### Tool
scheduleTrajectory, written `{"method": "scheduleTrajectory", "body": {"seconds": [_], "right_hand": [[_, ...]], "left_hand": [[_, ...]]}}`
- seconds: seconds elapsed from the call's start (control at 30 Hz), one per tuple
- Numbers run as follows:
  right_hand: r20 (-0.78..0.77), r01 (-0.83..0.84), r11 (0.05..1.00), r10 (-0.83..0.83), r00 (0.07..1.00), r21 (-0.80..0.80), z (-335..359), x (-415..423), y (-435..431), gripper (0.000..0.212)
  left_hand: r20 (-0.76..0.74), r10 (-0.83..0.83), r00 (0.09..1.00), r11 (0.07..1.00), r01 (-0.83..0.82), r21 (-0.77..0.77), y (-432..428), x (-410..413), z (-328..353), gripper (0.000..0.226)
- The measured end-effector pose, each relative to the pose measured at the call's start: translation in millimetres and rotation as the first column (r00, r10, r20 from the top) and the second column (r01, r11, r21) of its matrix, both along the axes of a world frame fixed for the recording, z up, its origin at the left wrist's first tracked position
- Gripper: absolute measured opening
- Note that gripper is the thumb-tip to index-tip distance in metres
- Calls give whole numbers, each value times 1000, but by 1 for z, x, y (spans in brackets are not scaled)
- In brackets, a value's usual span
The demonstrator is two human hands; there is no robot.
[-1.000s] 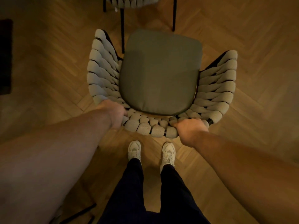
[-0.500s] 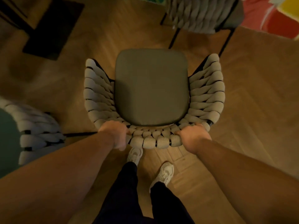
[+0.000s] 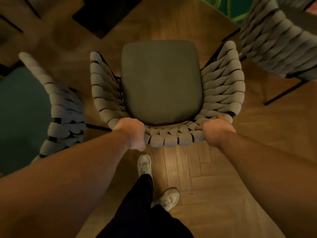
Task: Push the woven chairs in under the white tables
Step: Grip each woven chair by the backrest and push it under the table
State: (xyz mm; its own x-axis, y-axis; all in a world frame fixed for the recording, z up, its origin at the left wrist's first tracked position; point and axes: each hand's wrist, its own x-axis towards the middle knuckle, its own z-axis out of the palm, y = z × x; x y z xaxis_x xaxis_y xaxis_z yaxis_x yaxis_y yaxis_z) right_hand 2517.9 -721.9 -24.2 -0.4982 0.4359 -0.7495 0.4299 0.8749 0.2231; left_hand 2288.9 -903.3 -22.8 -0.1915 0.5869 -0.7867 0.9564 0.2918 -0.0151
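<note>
From the head camera, looking straight down, the woven chair (image 3: 221,86) stood on the herringbone wood floor (image 3: 197,169) directly in front of the person, its olive seat cushion (image 3: 162,83) facing up. The left hand (image 3: 133,133) was curled over the left end of the chair's braided back rim, gripping it. The right hand (image 3: 215,129) was wrapped round the right end of the same rim, thumb lying along the weave. Both forearms reached out to it. Below the rim, two pale shoes showed, one (image 3: 145,164) ahead of the other (image 3: 169,199), under dark trousers (image 3: 137,212). A second woven chair (image 3: 63,117) stood just beside on the left, blurred. A third one (image 3: 277,40) stood near the upper right. A dark mat (image 3: 106,16) lay on the floor beyond.
</note>
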Motion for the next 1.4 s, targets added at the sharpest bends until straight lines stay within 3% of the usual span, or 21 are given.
{"method": "scheduleTrajectory", "body": {"seconds": [0.47,0.77,1.13,1.4], "right_hand": [[-45,-287,958,286,957,-16,0,-166,122,55],[-27,-439,895,438,899,-77,2,-261,219,56],[-65,-596,802,593,803,-47,-15,-367,289,54],[-29,-637,767,637,770,-76,-18,-389,297,68]], "left_hand": [[36,302,953,951,-298,-83,71,-115,-11,24],[11,466,885,882,-463,-89,139,-158,-15,47],[11,642,767,766,-642,23,178,-201,-16,30],[49,675,736,737,-676,1,183,-208,-20,28]]}}
